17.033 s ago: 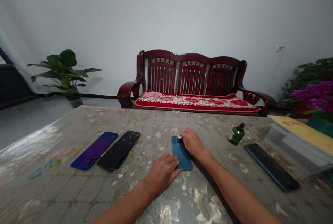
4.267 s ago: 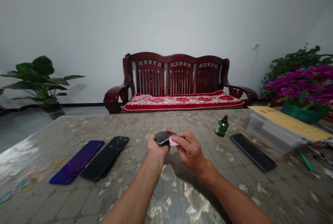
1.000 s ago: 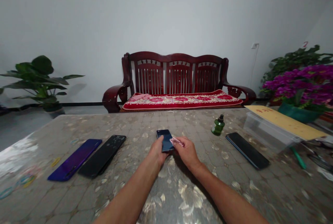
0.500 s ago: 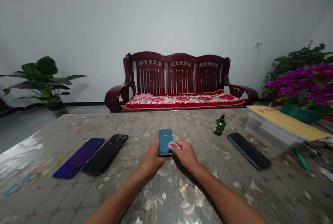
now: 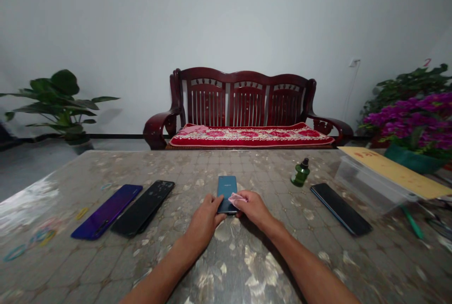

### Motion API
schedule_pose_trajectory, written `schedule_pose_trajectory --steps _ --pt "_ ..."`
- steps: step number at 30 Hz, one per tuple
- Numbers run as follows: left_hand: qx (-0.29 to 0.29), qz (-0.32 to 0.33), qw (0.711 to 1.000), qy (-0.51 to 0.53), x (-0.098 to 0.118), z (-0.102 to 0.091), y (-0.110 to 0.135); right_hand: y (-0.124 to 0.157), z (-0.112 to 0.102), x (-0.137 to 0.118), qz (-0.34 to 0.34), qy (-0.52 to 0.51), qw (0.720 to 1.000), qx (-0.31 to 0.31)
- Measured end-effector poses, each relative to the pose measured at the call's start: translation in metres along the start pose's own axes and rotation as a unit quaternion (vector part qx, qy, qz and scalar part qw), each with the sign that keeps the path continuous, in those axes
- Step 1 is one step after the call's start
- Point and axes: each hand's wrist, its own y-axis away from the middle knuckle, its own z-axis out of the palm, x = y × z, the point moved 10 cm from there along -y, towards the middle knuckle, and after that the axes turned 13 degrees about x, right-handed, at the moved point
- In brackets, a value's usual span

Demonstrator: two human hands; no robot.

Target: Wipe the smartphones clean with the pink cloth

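Left hand (image 5: 203, 221) grips teal phone (image 5: 226, 188), hiding its near end; right hand (image 5: 253, 208) pinches cloth (image 5: 236, 197)

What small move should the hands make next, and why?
Probably slide the pink cloth in the right hand along the teal phone: it lies flat, the left hand holds its near end, and the cloth sits at that end.
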Motion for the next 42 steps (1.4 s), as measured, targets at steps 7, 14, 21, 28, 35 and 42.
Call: schedule_pose_trajectory --steps 7,14,21,28,35,42 --pt "-0.023 0.030 0.998 -0.046 -0.002 0.004 0.003 0.002 0.003 0.000 0.013 -0.015 0.999 -0.030" --pt "-0.017 0.025 1.000 -0.005 0.000 0.008 0.007 0.002 0.001 0.006 0.025 0.017 1.000 -0.006" --pt "-0.004 0.066 0.996 -0.062 0.005 0.005 0.007 -0.003 -0.022 -0.001 -0.015 -0.026 0.994 0.106" --pt "-0.005 0.107 0.985 -0.132 0.004 0.006 0.004 -0.008 -0.045 -0.007 -0.091 0.053 0.976 0.193" --pt "0.031 0.079 0.996 0.020 0.005 -0.001 0.003 0.001 -0.029 -0.011 -0.093 0.085 0.979 0.162" --pt "0.036 0.108 0.993 -0.015 0.014 -0.006 0.007 0.000 -0.020 0.004 -0.038 0.041 0.990 0.129"
